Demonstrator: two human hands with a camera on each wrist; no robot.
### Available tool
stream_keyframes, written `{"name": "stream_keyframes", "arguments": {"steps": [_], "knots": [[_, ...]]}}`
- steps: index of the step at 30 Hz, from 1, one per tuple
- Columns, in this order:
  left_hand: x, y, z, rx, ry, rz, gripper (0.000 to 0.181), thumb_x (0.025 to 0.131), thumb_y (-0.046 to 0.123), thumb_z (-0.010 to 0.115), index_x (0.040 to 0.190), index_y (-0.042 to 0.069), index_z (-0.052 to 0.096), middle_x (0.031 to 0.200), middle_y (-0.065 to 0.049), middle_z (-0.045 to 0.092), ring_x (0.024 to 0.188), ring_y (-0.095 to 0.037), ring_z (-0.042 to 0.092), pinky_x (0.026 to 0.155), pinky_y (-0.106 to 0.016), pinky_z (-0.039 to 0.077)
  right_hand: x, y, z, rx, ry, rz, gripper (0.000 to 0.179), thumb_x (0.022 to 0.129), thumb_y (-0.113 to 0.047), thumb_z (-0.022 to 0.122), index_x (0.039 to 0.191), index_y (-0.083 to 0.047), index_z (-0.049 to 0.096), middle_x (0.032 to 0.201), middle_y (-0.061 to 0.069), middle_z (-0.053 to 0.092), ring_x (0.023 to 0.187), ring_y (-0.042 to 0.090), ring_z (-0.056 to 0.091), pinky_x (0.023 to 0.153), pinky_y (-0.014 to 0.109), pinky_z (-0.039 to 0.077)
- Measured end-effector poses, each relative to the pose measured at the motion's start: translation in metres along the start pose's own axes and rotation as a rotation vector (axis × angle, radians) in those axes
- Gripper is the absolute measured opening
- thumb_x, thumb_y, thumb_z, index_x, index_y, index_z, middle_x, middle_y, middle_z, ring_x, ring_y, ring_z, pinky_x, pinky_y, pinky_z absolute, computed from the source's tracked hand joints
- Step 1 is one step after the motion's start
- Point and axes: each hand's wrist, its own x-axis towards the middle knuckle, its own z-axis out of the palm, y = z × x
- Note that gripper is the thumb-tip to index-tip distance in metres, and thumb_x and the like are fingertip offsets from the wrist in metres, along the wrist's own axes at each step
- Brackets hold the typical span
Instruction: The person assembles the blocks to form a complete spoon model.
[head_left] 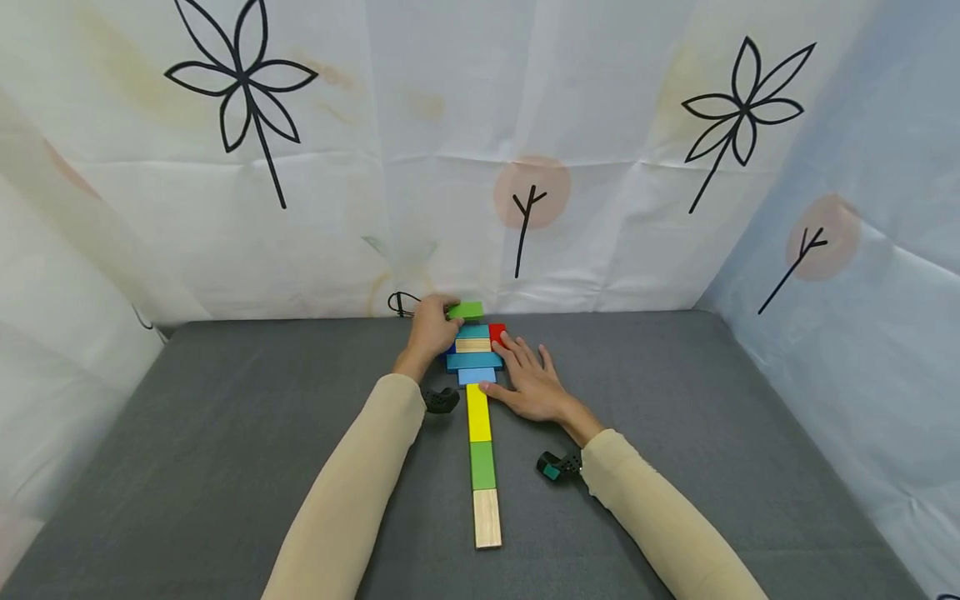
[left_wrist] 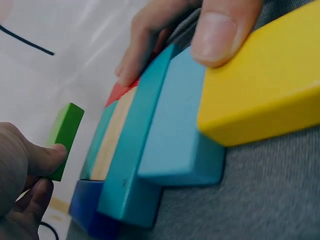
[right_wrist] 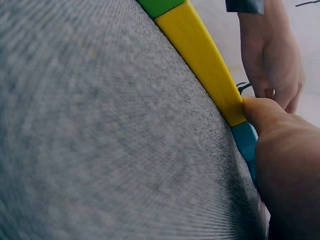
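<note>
At the far end of a line of blocks, my left hand pinches a green block between thumb and fingers; the left wrist view shows that block tilted. My right hand lies spread at the line's right side, its fingertips at a red block and its thumb at the near joint of a yellow block and a light blue block. Beyond the light blue one, a long teal block, a bare wood block and another teal block lie across. A dark blue block sits at their left.
Toward me the line continues with a second green block and a bare wood block. All of it lies on a grey cloth-covered table. A white printed curtain stands right behind the table's far edge.
</note>
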Motion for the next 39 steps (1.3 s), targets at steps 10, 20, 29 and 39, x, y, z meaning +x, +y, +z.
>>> {"name": "stream_keyframes", "arguments": {"steps": [10,20,29,39], "knots": [[0.003,0.000,0.011,0.023,0.003,-0.030,0.038,0.097,0.001,0.065,0.136,-0.002,0.063,0.135,-0.021,0.060,0.121,-0.036,0.056,0.100,-0.047,0.049,0.001,0.001,0.001,-0.004,-0.001,0.001,0.083,0.103,-0.054,0.052,0.164,-0.010,0.017,0.171,0.009,0.006,0.155,0.034,0.003,0.119,0.061,-0.007],[0.004,-0.002,0.013,0.046,-0.020,-0.080,0.039,0.099,0.003,0.064,0.138,0.002,0.062,0.139,-0.020,0.056,0.124,-0.037,0.051,0.103,-0.049,0.046,0.002,0.002,0.001,-0.006,-0.010,0.012,0.082,0.103,-0.056,0.049,0.164,-0.012,0.015,0.171,0.006,0.004,0.156,0.032,0.002,0.119,0.058,-0.009],[0.004,0.000,0.011,0.068,-0.085,-0.079,0.037,0.101,0.001,0.055,0.137,0.000,0.063,0.138,-0.019,0.059,0.118,-0.032,0.056,0.102,-0.045,0.048,0.001,0.002,0.002,0.002,-0.011,0.016,0.082,0.103,-0.056,0.049,0.164,-0.012,0.016,0.171,0.006,0.004,0.156,0.032,0.002,0.119,0.058,-0.009],[0.005,-0.003,0.012,0.108,-0.148,-0.086,0.045,0.098,-0.002,0.044,0.141,0.001,0.059,0.141,-0.019,0.057,0.106,-0.032,0.054,0.082,-0.040,0.044,0.000,0.002,0.001,0.010,-0.010,0.003,0.082,0.103,-0.055,0.050,0.164,-0.011,0.016,0.171,0.007,0.004,0.156,0.032,0.002,0.119,0.059,-0.009]]}}
